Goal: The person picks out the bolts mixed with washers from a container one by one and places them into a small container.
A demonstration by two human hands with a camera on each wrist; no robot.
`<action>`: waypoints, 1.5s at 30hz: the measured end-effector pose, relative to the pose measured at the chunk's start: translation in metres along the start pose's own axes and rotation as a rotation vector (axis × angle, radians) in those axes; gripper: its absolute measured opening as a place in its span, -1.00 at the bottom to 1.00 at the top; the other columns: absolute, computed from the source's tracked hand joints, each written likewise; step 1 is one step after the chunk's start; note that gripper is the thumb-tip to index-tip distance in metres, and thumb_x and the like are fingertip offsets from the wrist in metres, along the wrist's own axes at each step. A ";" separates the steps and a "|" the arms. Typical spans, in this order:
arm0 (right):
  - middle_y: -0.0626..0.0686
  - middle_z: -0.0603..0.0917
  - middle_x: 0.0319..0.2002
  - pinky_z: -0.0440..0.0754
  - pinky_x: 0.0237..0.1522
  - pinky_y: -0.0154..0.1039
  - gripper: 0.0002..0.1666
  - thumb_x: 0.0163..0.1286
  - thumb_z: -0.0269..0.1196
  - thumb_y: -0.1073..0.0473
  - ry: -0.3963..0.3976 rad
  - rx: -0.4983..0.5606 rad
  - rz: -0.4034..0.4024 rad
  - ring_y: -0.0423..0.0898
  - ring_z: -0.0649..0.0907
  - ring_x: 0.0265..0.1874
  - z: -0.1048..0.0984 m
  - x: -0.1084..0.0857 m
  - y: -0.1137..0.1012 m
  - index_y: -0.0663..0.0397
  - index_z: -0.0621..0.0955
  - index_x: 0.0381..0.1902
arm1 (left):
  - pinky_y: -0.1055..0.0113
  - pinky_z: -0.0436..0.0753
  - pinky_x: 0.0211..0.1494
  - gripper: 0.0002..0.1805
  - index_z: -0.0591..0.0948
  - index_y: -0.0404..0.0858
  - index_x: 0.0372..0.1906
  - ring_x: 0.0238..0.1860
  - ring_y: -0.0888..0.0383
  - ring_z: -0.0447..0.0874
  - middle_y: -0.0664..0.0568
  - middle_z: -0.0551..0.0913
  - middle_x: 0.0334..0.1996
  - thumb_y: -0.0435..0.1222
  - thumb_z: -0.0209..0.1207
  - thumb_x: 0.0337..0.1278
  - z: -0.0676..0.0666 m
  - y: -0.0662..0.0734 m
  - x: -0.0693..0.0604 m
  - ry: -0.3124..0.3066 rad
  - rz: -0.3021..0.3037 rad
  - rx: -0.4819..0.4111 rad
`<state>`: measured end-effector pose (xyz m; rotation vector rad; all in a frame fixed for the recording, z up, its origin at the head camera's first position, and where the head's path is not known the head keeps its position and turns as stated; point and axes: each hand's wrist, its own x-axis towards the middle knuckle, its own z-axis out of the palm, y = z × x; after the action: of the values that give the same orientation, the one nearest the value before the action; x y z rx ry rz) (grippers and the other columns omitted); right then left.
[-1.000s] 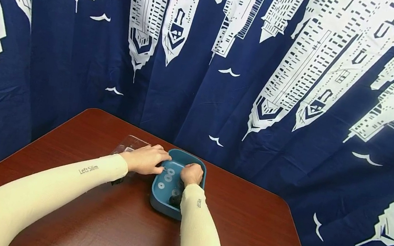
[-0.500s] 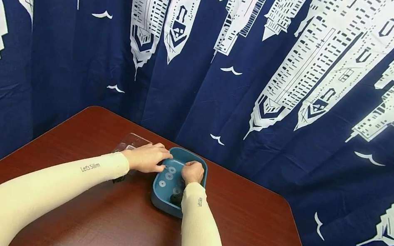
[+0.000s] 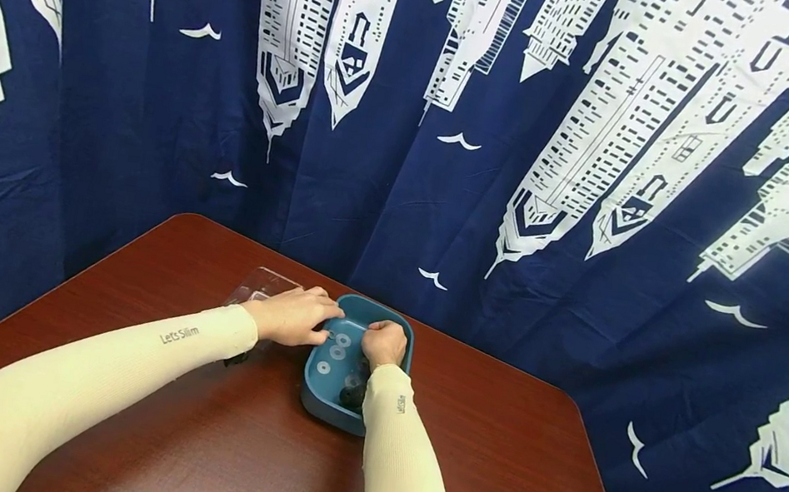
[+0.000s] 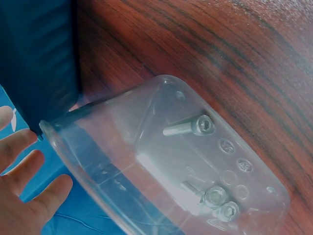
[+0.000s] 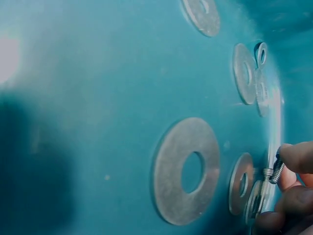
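Observation:
My right hand (image 3: 384,344) reaches into the blue bin (image 3: 333,414) near its far right corner. In the right wrist view, its thumb and fingers pinch a small dark threaded screw (image 5: 277,171). A second screw (image 5: 264,191) leans close by, against the washers at the bin's edge. A large flat washer (image 5: 168,171) lies on the bin floor, with several others around it. My left hand (image 3: 293,318) rests at the bin's left rim, fingers spread. Under that wrist is a clear plastic container (image 4: 146,122) holding socket-head bolts (image 4: 200,126).
The reddish wooden table (image 3: 504,438) extends around the bin. Behind it hangs a dark blue curtain (image 3: 372,192) printed with white buildings. A dark object (image 3: 350,397) lies inside the bin's near end, partly covered by the right sleeve (image 3: 401,466).

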<state>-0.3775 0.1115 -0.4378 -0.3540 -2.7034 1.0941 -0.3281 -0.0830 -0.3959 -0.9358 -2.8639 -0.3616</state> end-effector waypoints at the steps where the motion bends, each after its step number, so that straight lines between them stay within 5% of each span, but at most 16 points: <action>1: 0.09 0.75 -0.29 0.67 -0.11 0.01 -0.87 0.24 0.27 0.29 0.002 0.002 -0.006 0.06 0.66 -0.29 0.000 0.000 0.000 0.05 0.76 -0.38 | -0.15 0.44 0.37 -0.45 0.52 -0.16 0.36 0.32 -0.01 0.43 -0.04 0.56 0.30 -0.07 0.17 0.35 0.000 0.000 0.000 -0.001 0.001 0.003; 18: 0.09 0.74 -0.23 0.62 -0.01 -0.04 -0.78 0.17 0.26 0.35 -0.034 0.038 -0.059 0.07 0.63 -0.18 -0.017 -0.002 -0.008 0.09 0.78 -0.26 | -0.06 0.53 0.27 -0.47 0.54 -0.19 0.33 0.29 -0.02 0.46 -0.06 0.59 0.27 -0.09 0.18 0.33 -0.001 0.000 0.000 0.020 0.032 0.031; 28: 0.08 0.71 -0.33 0.60 -0.39 -0.20 -0.78 0.17 0.32 0.35 -0.066 0.078 -0.059 0.02 0.60 -0.33 -0.021 -0.005 -0.014 0.12 0.77 -0.21 | -0.06 0.52 0.30 -0.47 0.54 -0.20 0.33 0.29 -0.03 0.47 -0.07 0.58 0.29 -0.08 0.17 0.33 -0.002 0.001 -0.001 0.021 0.035 0.022; 35: 0.08 0.70 -0.26 0.66 -0.16 -0.09 -0.80 0.19 0.33 0.34 -0.080 0.100 -0.050 0.04 0.60 -0.22 -0.021 -0.005 -0.014 0.11 0.77 -0.21 | -0.06 0.51 0.30 -0.46 0.54 -0.20 0.33 0.29 -0.03 0.47 -0.07 0.58 0.29 -0.08 0.17 0.34 -0.003 0.002 -0.001 0.018 0.032 0.022; 45: 0.07 0.71 -0.22 0.67 -0.16 -0.11 -0.80 0.18 0.35 0.33 -0.072 0.119 -0.066 0.01 0.61 -0.20 -0.024 -0.004 -0.012 0.08 0.78 -0.21 | -0.02 0.51 0.30 -0.45 0.53 -0.18 0.35 0.31 -0.02 0.45 -0.06 0.57 0.30 -0.08 0.18 0.33 -0.002 0.002 0.003 -0.007 0.017 0.040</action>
<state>-0.3690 0.1180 -0.4125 -0.2081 -2.6742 1.2641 -0.3292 -0.0807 -0.3929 -0.9554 -2.8561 -0.2991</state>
